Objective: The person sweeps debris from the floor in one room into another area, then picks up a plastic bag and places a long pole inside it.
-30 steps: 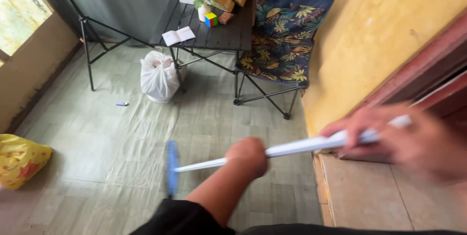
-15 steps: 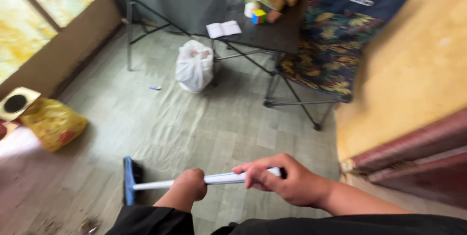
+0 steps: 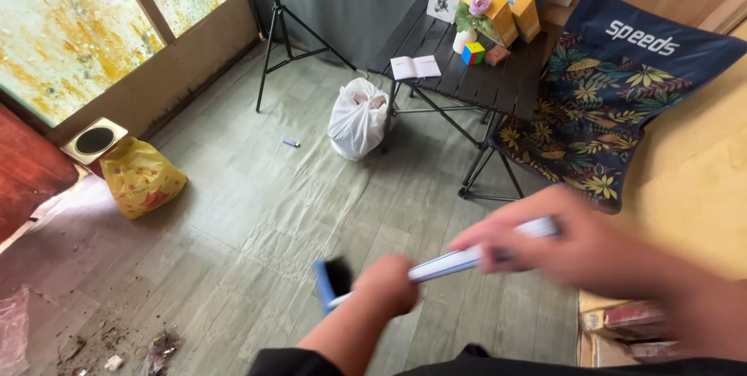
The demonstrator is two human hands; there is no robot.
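As view swung left since a second ago, your left hand (image 3: 393, 286) and right hand (image 3: 568, 247) clench broom handle (image 3: 467, 258); debris pile (image 3: 117, 349) now visible.

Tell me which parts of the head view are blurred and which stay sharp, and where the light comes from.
Head view: the right hand is smeared by motion blur, the left hand and the broom handle softer too; the white bag, yellow bag and folding table read sharp. Daylight enters through the stained window on the left side of the picture, with soft shadows under the table.
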